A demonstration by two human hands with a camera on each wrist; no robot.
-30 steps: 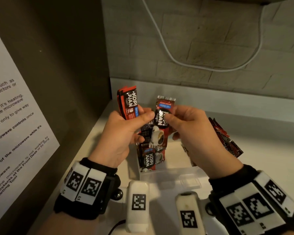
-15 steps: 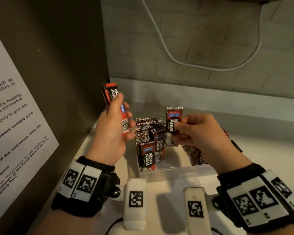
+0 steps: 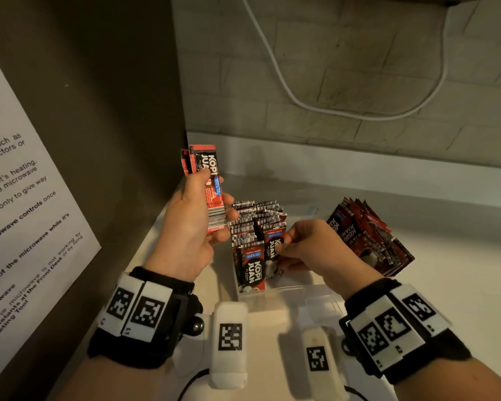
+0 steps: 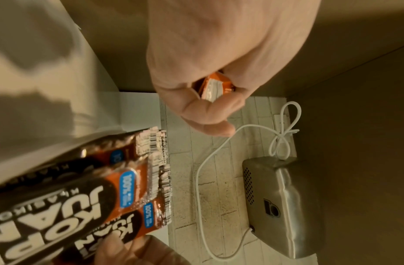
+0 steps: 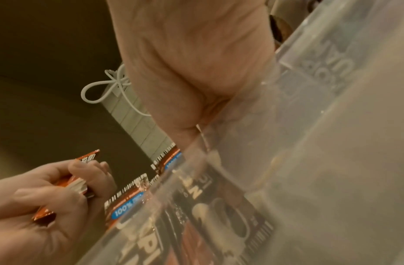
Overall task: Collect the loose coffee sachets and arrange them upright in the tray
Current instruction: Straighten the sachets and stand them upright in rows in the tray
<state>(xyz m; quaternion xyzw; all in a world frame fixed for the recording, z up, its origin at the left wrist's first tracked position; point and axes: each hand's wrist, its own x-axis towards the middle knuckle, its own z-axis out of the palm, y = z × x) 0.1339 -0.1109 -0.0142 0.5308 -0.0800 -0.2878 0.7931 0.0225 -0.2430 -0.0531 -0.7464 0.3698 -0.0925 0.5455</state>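
Right hand (image 3: 310, 250) now lower, sachet (image 3: 275, 247) apparently inside tray (image 3: 287, 290).

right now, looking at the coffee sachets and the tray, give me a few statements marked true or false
1. The left hand holds a small bunch of sachets raised above the counter. True.
2. The right hand is at a sachet standing in the clear tray. True.
3. The tray holds no sachets yet. False: rows of upright sachets already fill its left part.
4. The loose pile of sachets lies left of the tray. False: it lies to the right, beyond the right hand.
5. A white cable hangs on the brick wall behind. True.
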